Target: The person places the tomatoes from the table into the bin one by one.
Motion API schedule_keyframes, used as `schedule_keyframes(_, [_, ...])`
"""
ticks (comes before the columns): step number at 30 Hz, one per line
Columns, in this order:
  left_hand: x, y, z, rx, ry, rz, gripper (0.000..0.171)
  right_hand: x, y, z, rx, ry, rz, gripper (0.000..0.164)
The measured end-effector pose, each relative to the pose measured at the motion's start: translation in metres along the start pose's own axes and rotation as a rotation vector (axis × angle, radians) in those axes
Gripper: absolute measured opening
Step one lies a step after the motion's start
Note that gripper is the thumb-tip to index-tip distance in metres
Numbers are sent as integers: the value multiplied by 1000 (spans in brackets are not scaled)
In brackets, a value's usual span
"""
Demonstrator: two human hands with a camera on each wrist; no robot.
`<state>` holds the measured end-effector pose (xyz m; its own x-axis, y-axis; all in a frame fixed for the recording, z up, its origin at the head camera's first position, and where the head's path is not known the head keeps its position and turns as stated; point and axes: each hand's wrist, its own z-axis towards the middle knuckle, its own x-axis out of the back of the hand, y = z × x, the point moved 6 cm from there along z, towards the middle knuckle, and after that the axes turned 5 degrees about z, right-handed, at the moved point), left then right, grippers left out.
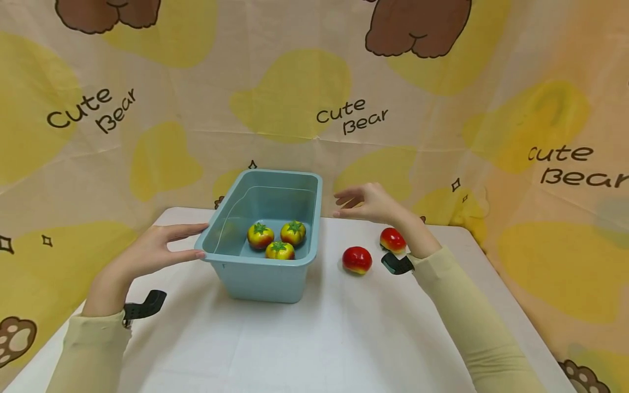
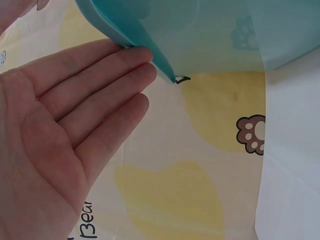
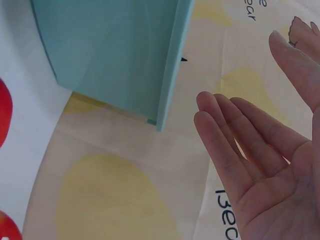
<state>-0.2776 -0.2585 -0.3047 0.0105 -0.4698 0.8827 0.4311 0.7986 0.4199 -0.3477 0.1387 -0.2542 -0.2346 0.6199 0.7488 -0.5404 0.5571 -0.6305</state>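
Note:
A blue-green plastic bin [image 1: 260,278] stands on the white table, and inside it lie three yellow-and-red toy tomatoes [image 1: 260,236] with green leafy tops. My left hand [image 1: 152,251] touches the bin's left rim and near-left corner, its fingers straight. In the left wrist view, the fingertips [image 2: 142,55] lie against the rim. Past the bin's right side, my right hand [image 1: 371,203] hovers above the table with loosely bent fingers and nothing in it. Two red toy fruits with yellow undersides rest right of the bin: a nearer one [image 1: 357,260] and a farther one [image 1: 392,240], partly behind the right wrist.
A patterned cloth [image 1: 275,93] with bear prints and lettering hangs behind and beside the table [image 1: 275,349]. Dark wrist straps with small mounts [image 1: 147,305] are on both wrists. The table's right edge runs beyond the right forearm.

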Motion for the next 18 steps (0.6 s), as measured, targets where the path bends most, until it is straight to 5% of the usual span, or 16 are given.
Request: schedule_keyframes(18, [-2, -1, 0, 8, 6, 3, 62, -8, 47, -22, -105, 11, 58, 54])
